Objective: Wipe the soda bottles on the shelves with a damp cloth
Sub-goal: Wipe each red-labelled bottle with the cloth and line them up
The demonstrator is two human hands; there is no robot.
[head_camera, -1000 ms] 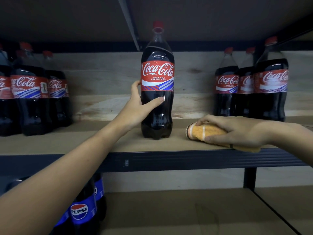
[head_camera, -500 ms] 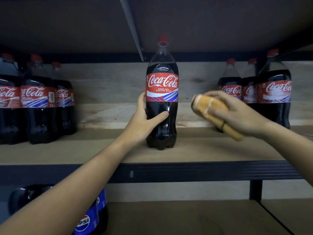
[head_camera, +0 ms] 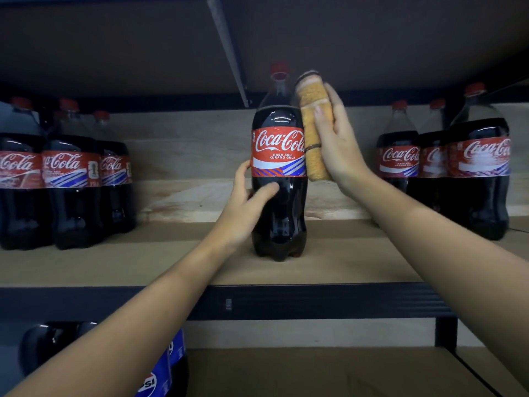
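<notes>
On a wooden shelf (head_camera: 329, 270) under a dark board, the bottle (head_camera: 279, 179) stands upright at center, the left hand (head_camera: 246, 202) curled round its lower body, the right hand (head_camera: 337, 138) pressing a gripped orange cloth (head_camera: 313, 124) against its right side.

Glossy plastic, rough cloth, matt wood

The bottle (head_camera: 279, 179) is smooth, shiny plastic with a glossy label; the cloth (head_camera: 314, 130) looks coarse and fuzzy; the shelf (head_camera: 329, 267) is matt wood with a dark metal edge.
</notes>
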